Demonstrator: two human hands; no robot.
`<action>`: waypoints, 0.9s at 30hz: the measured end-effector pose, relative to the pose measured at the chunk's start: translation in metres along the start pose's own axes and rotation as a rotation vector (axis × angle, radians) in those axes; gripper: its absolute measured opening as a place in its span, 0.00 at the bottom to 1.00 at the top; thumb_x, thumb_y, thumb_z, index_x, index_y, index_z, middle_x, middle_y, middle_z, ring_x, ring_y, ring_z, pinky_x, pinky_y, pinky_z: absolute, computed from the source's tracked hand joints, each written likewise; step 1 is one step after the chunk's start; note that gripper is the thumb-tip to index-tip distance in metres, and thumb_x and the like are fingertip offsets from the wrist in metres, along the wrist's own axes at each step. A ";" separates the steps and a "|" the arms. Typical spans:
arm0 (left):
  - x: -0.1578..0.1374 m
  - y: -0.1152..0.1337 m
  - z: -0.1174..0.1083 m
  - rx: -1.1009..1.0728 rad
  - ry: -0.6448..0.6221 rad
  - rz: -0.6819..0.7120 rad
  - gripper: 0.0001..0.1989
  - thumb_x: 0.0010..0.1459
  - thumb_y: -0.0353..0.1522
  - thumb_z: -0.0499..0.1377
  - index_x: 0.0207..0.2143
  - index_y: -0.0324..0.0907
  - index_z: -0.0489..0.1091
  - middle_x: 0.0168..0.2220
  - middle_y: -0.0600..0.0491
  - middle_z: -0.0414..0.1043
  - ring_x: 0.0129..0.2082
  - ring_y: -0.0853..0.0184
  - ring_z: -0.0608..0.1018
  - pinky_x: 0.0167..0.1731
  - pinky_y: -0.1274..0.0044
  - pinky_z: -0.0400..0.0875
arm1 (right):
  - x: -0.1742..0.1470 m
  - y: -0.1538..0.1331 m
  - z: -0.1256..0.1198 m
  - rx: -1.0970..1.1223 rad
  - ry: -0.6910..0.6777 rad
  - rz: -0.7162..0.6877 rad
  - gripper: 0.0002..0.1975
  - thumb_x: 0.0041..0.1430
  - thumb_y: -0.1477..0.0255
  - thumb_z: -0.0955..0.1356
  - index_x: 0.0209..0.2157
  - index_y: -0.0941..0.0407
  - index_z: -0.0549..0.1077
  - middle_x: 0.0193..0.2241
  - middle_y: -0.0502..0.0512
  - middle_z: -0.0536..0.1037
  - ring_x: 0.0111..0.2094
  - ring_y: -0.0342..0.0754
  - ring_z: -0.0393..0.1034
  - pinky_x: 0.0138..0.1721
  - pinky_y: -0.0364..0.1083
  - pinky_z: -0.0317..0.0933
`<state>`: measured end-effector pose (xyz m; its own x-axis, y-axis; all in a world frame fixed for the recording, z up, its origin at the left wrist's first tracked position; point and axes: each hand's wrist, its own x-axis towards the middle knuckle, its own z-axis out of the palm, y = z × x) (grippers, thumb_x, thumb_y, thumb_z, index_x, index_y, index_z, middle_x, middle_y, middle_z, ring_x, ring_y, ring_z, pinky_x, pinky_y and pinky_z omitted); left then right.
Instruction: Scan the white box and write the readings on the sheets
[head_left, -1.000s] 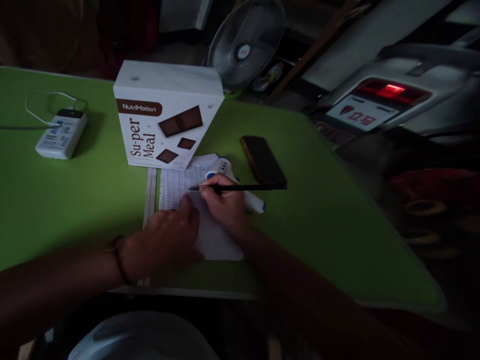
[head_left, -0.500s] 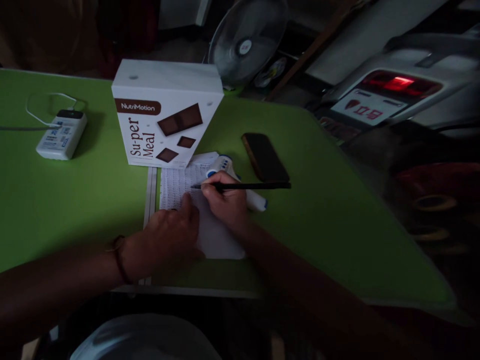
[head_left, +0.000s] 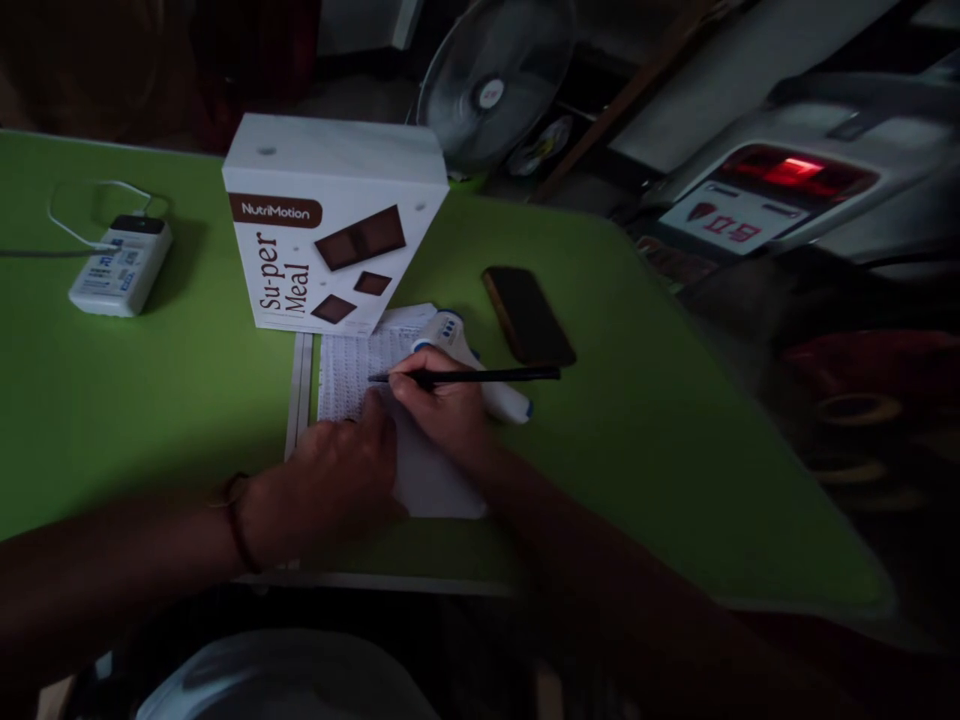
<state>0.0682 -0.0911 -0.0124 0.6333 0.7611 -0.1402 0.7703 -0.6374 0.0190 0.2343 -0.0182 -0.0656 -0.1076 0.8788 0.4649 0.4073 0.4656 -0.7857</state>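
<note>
My right hand [head_left: 446, 405] grips a black pen [head_left: 510, 375] between thumb and fingers, its tip at the written lines on a sheet of paper [head_left: 435, 480]. Rows of small handwriting fill the upper part of the sheet; the lower part looks blank. On the sheet's left side rests my left hand [head_left: 337, 470], index finger stretched out close to the pen tip and thumb spread. Its other fingers are partly hidden. A white-and-blue device, like an infrared thermometer [head_left: 510, 402], lies partly behind my right hand. Just beyond the paper stands a white NutriMotion box [head_left: 274, 265].
A dark phone [head_left: 529, 315] lies right of the thermometer on the green table [head_left: 637, 450]. At the left is a white power adapter [head_left: 120, 270] with cables. Behind the table stand a fan [head_left: 491, 93] and, at the right, a machine with a red-lit display [head_left: 799, 170].
The pen and my right hand have shifted slightly left along the written lines. My left hand has stayed in place on the paper.
</note>
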 end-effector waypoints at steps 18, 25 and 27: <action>0.002 0.000 -0.007 0.013 0.013 -0.001 0.46 0.61 0.54 0.65 0.66 0.26 0.63 0.66 0.22 0.62 0.35 0.58 0.83 0.31 0.71 0.77 | -0.001 0.000 0.000 0.018 0.034 0.014 0.04 0.54 0.72 0.67 0.26 0.52 0.69 0.22 0.47 0.71 0.25 0.46 0.66 0.30 0.47 0.65; 0.001 0.000 -0.003 0.016 0.054 0.009 0.46 0.60 0.55 0.65 0.65 0.25 0.64 0.65 0.22 0.62 0.34 0.58 0.83 0.30 0.71 0.76 | 0.000 0.000 -0.001 -0.016 0.040 -0.008 0.04 0.53 0.72 0.66 0.25 0.52 0.68 0.21 0.47 0.69 0.24 0.46 0.65 0.30 0.47 0.65; 0.000 0.000 -0.004 0.030 0.051 0.013 0.45 0.60 0.54 0.65 0.64 0.25 0.65 0.65 0.22 0.62 0.34 0.58 0.83 0.31 0.71 0.76 | 0.000 -0.001 -0.001 -0.020 0.037 -0.008 0.05 0.52 0.72 0.67 0.25 0.52 0.67 0.21 0.47 0.69 0.24 0.46 0.64 0.30 0.46 0.64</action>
<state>0.0689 -0.0907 -0.0083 0.6469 0.7573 -0.0898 0.7597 -0.6502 -0.0093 0.2348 -0.0187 -0.0641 -0.0771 0.8705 0.4861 0.4247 0.4698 -0.7739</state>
